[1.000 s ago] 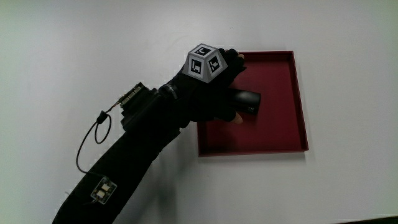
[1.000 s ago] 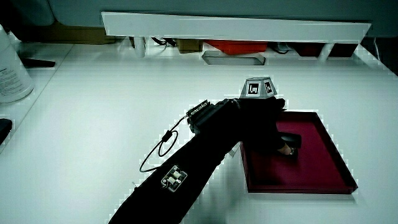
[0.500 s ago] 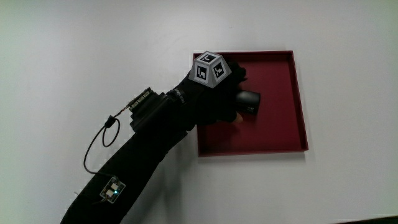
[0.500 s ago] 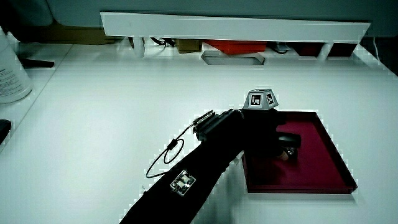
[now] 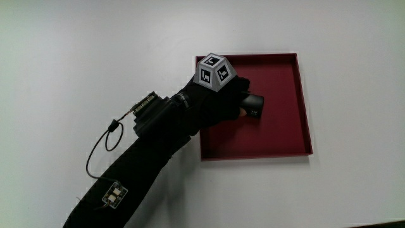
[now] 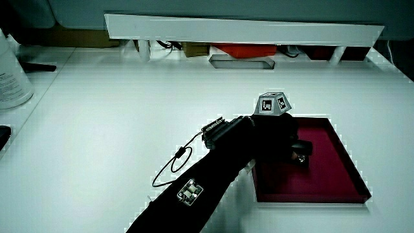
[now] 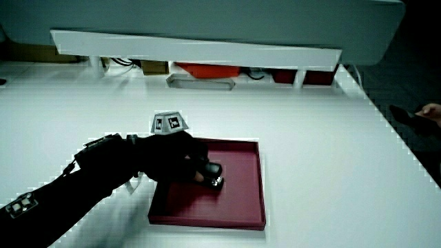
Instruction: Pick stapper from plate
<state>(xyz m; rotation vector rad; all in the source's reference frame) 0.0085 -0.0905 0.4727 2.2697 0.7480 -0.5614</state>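
Nearest to the person, the black-sleeved forearm [image 5: 136, 168] stretches across the white table [image 5: 76, 50], with a small pale sensor patch [image 5: 112, 196] on the sleeve and a thin looped black cable [image 5: 101, 142] hanging off a little circuit board [image 5: 147, 103] at the wrist. Farther out, the black-gloved hand [image 5: 218, 104] with the grey patterned cube [image 5: 214, 70] on its back reaches in over the edge of the square dark-red tray with low walls [image 5: 304, 107], the plate of the task.

The small black stapler [image 5: 253, 105] lies on the tray's floor, roughly mid-tray and toward the edge the hand comes in over. The fingers are curled narrowly round its near end; in both side views the hand [image 6: 278, 139] covers most of the stapler [image 7: 212, 173], and only its outer end sticks out past the fingertips. It seems to rest on the tray floor, though I cannot be sure from any view that it has not begun to rise.

To my eye the grasping step is in hand: the grip looks made, the lift not yet done. The next move calls for a firm squeeze and a straight rise clear of the tray's low wall before carrying the stapler off, so the tray is not dragged along.

Farthest off stands the low white partition [image 6: 246, 29].
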